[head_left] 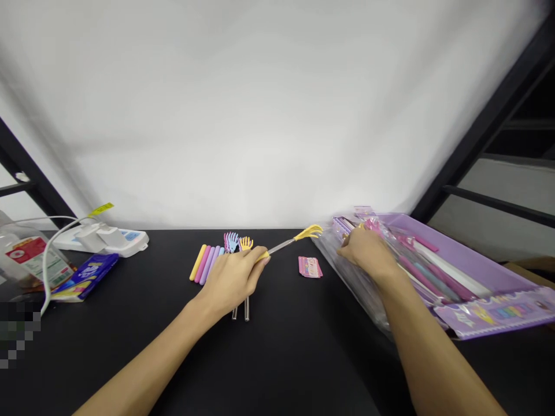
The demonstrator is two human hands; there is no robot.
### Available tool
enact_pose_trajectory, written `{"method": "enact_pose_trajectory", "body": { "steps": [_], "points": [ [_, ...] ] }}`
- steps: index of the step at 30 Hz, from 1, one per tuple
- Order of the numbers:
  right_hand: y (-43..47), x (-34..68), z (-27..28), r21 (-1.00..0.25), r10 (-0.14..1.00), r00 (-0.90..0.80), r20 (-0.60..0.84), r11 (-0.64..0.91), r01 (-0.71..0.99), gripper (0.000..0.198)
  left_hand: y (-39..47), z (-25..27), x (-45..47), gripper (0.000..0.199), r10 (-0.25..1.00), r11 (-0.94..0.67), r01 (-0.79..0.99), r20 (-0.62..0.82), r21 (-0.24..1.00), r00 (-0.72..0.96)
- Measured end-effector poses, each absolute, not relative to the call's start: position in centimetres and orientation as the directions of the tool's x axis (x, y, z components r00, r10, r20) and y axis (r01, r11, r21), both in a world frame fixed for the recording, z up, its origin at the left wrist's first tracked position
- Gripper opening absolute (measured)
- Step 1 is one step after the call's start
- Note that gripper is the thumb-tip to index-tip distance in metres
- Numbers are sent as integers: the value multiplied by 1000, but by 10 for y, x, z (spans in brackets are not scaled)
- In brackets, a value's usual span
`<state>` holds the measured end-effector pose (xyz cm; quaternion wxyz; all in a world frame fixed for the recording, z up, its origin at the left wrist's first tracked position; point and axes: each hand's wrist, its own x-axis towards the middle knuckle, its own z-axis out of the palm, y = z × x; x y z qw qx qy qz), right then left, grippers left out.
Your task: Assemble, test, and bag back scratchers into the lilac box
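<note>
Yellow at its claw and handle, with a metal rod between, the scratcher is held in the left hand, thumb and fingers closed around the handle, the claw pointing right and slightly up over the black table. Beneath and just beside that hand lie more scratchers, their blue and yellow claws showing past the knuckles and two metal rod ends below it. Touching its left side, or nearly so, is a row of coloured handles. Pink cards lie between the two hands. The right hand is down at the clear bags by the purple box; its fingertips are partly hidden, so I cannot tell whether they pinch anything. Well apart, at far left, are a power strip, a blue packet and a jar.
</note>
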<state>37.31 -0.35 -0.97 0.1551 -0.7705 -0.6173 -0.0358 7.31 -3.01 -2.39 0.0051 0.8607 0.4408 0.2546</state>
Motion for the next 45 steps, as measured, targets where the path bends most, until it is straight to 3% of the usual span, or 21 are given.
{"method": "enact_pose_trajectory", "body": {
  "steps": [4, 6, 8, 11, 13, 18, 22, 30, 35, 40, 45],
  "points": [
    [-8, 369, 1, -110, 934, 346, 93, -336, 936, 20, -31, -23, 72, 30, 766, -613, 746, 426, 261, 481],
    [-12, 365, 9, -128, 913, 387, 128, -371, 920, 24, -32, -22, 74, 28, 777, -611, 722, 421, 324, 468],
    [-15, 359, 16, -182, 889, 384, 248, -346, 920, 23, -35, -21, 79, 29, 811, -584, 631, 381, 510, 443],
    [-18, 338, 21, -369, 865, 242, 440, -72, 927, 18, -38, -18, 89, 37, 875, -395, 266, 272, 879, 400],
    [-20, 316, 19, -480, 847, 129, 516, 161, 862, 17, -40, -17, 95, 40, 909, -222, 3, 206, 975, 363],
    [-31, 263, 8, -542, 819, -192, 541, 515, 664, 22, -38, -19, 95, 32, 913, -39, -281, 148, 959, 380],
    [-36, 250, 3, -591, 770, -402, 495, 638, 495, 28, -35, -19, 89, 30, 926, 23, -388, 127, 921, 356],
    [-31, 254, -7, -741, 848, -380, 368, 515, 432, 21, -33, -17, 85, 33, 940, 140, -442, 22, 886, 342],
    [-35, 247, -10, -698, 849, -379, 368, 522, 490, 23, -34, -18, 85, 32, 922, 162, -443, 24, 882, 386],
    [-34, 243, -11, -734, 839, -408, 360, 525, 430, 22, -31, -20, 85, 27, 948, 38, -423, 101, 905, 301],
    [-33, 244, -8, -717, 855, -378, 354, 508, 477, 23, -30, -16, 82, 30, 944, 43, -455, 113, 889, 311]
  ]
}}
